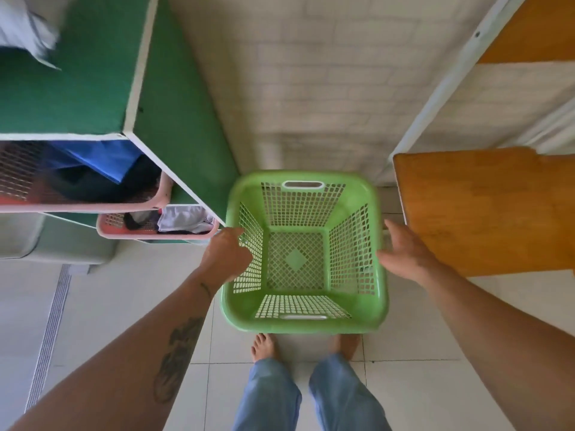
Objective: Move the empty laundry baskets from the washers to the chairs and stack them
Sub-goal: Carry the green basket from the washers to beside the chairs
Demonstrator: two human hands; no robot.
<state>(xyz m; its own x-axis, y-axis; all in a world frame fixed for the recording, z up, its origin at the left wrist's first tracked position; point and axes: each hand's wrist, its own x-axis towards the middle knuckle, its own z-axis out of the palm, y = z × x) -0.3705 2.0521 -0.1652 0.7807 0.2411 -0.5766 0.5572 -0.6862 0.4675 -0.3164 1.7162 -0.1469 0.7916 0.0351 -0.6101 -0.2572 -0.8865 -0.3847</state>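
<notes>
An empty green laundry basket (303,325) with latticed walls and white handle slots is in the centre of the head view, just in front of my bare feet, and hides my toes. My left hand (225,255) grips its left rim with fingers curled over the wall. My right hand (404,253) holds the right rim from outside, thumb up. A wooden chair seat (485,213) lies directly right of the basket, close to my right hand.
A green shelf unit (174,119) stands at the left and holds two pink baskets (155,233) with clothes in them. A white brick wall is ahead. A white frame with another wooden panel (535,29) is at upper right. A floor drain (51,331) runs along the left.
</notes>
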